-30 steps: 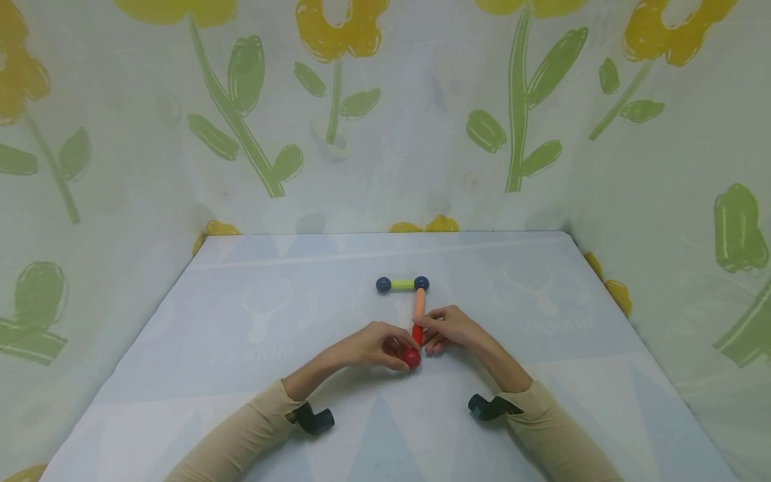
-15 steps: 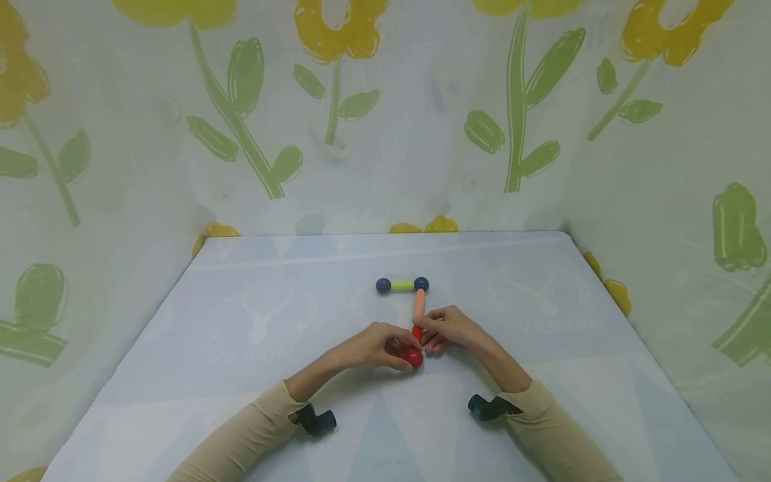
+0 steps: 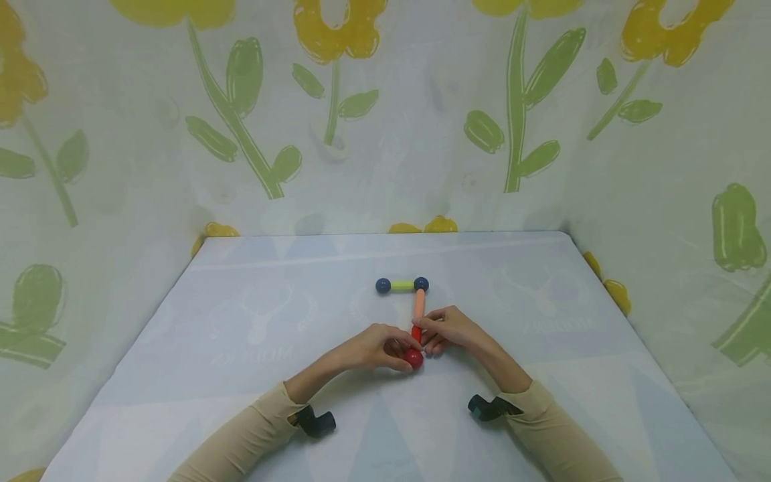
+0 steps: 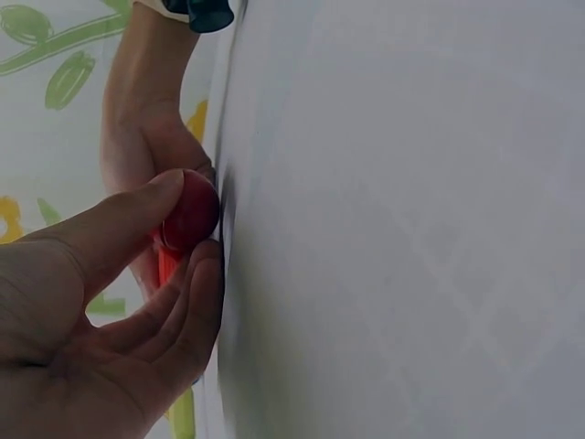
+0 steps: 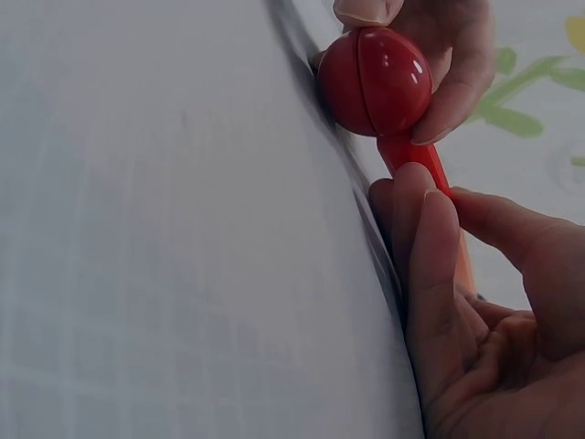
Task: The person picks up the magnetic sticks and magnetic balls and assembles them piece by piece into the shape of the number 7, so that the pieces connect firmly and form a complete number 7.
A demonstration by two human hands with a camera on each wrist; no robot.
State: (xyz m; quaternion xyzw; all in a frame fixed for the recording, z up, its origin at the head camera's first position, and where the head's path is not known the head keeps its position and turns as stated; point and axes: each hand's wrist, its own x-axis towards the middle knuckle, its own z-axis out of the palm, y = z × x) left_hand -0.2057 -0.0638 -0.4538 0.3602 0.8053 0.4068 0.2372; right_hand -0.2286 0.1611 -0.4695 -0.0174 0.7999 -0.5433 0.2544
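My left hand [image 3: 378, 346] pinches a glossy red ball [image 3: 413, 359] between thumb and fingers, low over the table. In the right wrist view a seam runs round the ball, and a short red stick [image 5: 416, 157] meets its underside. The fingers of my right hand [image 3: 450, 328] grip that stick from the right. Beyond it a peach-orange stick [image 3: 419, 303] continues in line up to a dark blue ball [image 3: 421, 284]. From there a yellow-green stick [image 3: 401, 286] runs left to a second dark blue ball [image 3: 383, 286]. My fingers partly hide the red stick in the head view.
A pale cloth with faint printed patterns covers the table [image 3: 241, 375]. Hanging fabric [image 3: 397, 134] with yellow flowers and green leaves encloses the back and both sides. A dark wrist camera [image 3: 316, 423] sits at the left cuff, another camera [image 3: 484, 407] at the right.
My left hand has shifted the red ball slightly right, toward the end of the red stick. The right hand keeps its hold and place, and the blue balls stay put.
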